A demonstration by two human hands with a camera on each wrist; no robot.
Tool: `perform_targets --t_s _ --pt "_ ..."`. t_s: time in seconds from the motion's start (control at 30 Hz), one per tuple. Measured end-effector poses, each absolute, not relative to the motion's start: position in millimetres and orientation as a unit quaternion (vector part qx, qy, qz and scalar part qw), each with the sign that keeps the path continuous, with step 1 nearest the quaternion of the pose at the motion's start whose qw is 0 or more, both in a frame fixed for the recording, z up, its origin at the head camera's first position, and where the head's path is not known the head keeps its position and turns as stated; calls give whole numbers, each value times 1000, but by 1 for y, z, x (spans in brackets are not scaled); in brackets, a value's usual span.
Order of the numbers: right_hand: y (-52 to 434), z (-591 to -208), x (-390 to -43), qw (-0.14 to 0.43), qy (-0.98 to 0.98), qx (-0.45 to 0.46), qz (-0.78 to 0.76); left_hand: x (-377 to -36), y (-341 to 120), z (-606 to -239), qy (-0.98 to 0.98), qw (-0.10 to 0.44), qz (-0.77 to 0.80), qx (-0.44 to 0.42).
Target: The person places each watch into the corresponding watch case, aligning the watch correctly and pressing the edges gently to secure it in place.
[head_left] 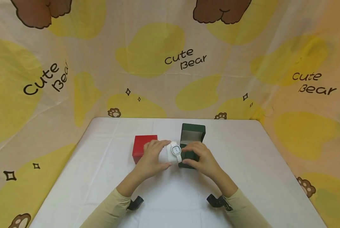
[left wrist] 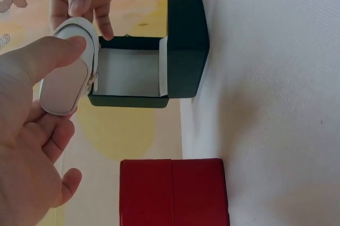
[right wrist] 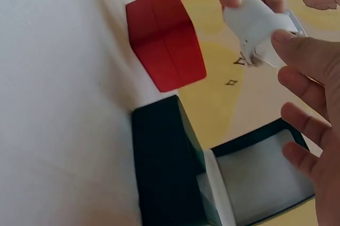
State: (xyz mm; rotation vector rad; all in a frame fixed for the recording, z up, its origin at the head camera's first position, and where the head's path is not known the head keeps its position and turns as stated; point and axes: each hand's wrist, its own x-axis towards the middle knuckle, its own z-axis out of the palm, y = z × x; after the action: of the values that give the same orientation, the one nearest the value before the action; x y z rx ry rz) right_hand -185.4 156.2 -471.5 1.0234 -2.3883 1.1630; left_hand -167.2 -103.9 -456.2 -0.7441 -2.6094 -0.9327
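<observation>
A white-strapped wristwatch [head_left: 176,150] with a squarish dial is wrapped around a white watch pillow [head_left: 163,155], held up above the table. My left hand [head_left: 150,160] grips the pillow from its left end, the thumb pressed on its flat end in the left wrist view. From the other side, my right hand [head_left: 203,159] pinches at the watch; the right wrist view has its thumb on the strap by the pillow's end. Just behind the right hand stands an open green watch box [head_left: 194,128], lid raised, pale lining inside. A closed red box [head_left: 141,145] is behind the left hand.
A white cloth covers the table [head_left: 101,180]. Yellow patterned fabric [head_left: 152,50] hangs behind and along both sides of it. Dark straps with black devices [head_left: 135,203] sit on both wrists, over the beige sleeves [head_left: 110,207].
</observation>
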Motion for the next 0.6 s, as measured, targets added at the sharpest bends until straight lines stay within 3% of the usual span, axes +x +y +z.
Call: perform_targets --t_s 0.23,0.6 --pt "161 -470 -191 77 -831 385 395 -170 -108 -459 -889 84 -338 -297" --pt "163 -473 -190 91 -825 405 383 -171 -106 -461 -874 61 -365 -314"
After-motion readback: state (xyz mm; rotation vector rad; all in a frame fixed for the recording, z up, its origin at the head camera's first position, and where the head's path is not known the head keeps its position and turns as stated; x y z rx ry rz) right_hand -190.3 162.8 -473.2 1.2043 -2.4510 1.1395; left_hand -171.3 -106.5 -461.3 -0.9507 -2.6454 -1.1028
